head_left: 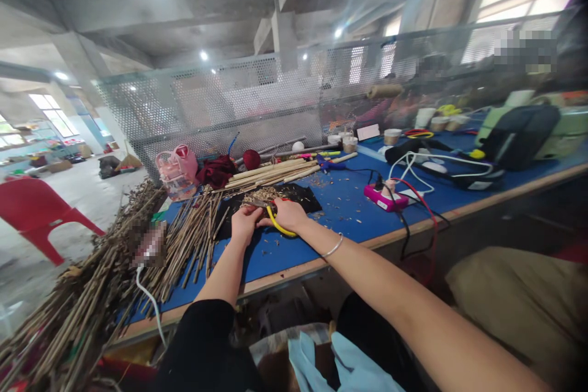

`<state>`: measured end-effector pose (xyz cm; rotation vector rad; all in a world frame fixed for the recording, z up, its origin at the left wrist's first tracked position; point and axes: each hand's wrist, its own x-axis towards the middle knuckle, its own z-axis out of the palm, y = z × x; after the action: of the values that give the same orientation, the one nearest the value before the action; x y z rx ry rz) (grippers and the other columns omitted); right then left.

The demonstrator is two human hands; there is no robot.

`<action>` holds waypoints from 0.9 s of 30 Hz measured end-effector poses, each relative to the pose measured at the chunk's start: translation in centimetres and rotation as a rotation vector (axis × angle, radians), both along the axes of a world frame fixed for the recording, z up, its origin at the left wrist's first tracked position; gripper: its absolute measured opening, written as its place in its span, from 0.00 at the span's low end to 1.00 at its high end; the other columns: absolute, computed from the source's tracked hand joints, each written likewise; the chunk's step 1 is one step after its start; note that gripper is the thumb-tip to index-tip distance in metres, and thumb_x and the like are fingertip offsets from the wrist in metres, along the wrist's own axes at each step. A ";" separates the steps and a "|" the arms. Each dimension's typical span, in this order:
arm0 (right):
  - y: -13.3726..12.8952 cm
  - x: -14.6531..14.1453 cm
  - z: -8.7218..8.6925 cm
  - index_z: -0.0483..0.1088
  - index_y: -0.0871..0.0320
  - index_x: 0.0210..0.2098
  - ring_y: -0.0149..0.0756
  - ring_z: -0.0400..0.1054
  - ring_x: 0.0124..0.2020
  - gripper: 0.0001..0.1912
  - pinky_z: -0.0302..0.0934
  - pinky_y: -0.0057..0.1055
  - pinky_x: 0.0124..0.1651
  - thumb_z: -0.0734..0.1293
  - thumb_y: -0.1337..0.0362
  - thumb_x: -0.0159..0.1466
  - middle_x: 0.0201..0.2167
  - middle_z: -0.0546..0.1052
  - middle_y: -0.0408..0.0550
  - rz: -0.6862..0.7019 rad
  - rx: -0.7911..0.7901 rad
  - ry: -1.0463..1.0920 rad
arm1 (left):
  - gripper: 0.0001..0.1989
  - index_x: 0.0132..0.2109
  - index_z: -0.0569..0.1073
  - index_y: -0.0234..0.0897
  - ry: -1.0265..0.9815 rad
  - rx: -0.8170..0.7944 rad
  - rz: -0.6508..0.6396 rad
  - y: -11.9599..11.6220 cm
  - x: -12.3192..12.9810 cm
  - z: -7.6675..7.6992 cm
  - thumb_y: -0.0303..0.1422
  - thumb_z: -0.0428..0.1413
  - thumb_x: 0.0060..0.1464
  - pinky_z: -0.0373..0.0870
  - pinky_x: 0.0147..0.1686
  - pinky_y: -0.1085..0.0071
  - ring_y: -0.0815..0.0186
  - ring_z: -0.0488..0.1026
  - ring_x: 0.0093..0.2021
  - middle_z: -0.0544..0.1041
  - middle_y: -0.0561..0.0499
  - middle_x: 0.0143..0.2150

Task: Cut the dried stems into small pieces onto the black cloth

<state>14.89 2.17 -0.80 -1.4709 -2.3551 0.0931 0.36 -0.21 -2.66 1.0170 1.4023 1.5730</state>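
Observation:
My right hand [287, 215] is closed on yellow-handled scissors [278, 225], whose metal blades point left toward my other hand. My left hand [247, 222] is closed beside the blades; what it pinches is too small to make out. Both hands are over a black sheet [303, 195] on the blue tabletop [275, 251]. A heap of small tan cut pieces [261, 195] lies on the sheet just beyond the hands. Many thin brown sticks [188, 239] are spread left of my left hand.
Pale rods [275, 173] lie behind the sheet, near a blue glue gun [327, 163]. A magenta power strip [384, 197] with cables sits to the right. Bundled dry stems [92, 282] overhang the left edge. A perforated metal screen [220, 110] stands behind.

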 end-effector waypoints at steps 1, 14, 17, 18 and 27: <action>0.0 0.0 0.0 0.64 0.60 0.41 0.47 0.71 0.38 0.40 0.60 0.33 0.39 0.59 0.31 0.45 0.34 0.76 0.56 -0.008 -0.005 -0.002 | 0.14 0.28 0.73 0.31 0.001 0.002 0.007 0.0 0.0 0.0 0.35 0.64 0.32 0.68 0.23 0.75 0.66 0.73 0.25 0.76 0.48 0.25; 0.0 -0.1 0.0 0.63 0.62 0.41 0.47 0.69 0.42 0.41 0.58 0.35 0.43 0.61 0.32 0.44 0.38 0.74 0.59 -0.019 0.033 -0.013 | 0.09 0.28 0.74 0.30 0.031 -0.006 -0.032 -0.4 0.4 0.5 0.30 0.62 0.37 0.71 0.27 0.71 0.64 0.74 0.26 0.77 0.46 0.25; 0.2 -0.1 -0.2 0.62 0.62 0.41 0.47 0.69 0.42 0.41 0.58 0.36 0.43 0.61 0.32 0.44 0.38 0.74 0.59 -0.002 0.052 -0.005 | 0.08 0.27 0.75 0.30 0.059 -0.012 -0.021 -0.7 0.6 0.9 0.29 0.62 0.37 0.69 0.25 0.73 0.65 0.73 0.25 0.77 0.46 0.25; 0.3 -0.1 -0.3 0.62 0.61 0.41 0.47 0.70 0.41 0.42 0.58 0.35 0.42 0.60 0.32 0.44 0.37 0.74 0.58 0.004 0.036 -0.003 | 0.07 0.27 0.75 0.30 0.068 -0.014 -0.011 -0.7 0.6 0.9 0.29 0.62 0.37 0.69 0.25 0.74 0.66 0.73 0.24 0.77 0.47 0.24; 1.0 -0.1 -0.6 0.67 0.61 0.38 0.47 0.71 0.38 0.41 0.61 0.33 0.39 0.58 0.31 0.45 0.35 0.76 0.58 -0.023 -0.002 -0.031 | 0.08 0.29 0.76 0.30 0.112 -0.065 0.040 -0.6 0.7 1.0 0.30 0.62 0.37 0.64 0.19 0.77 0.71 0.68 0.19 0.75 0.50 0.22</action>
<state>14.79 3.13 -1.40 -1.5111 -2.3623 0.0677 1.09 -0.83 -1.70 1.0581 1.5490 1.5085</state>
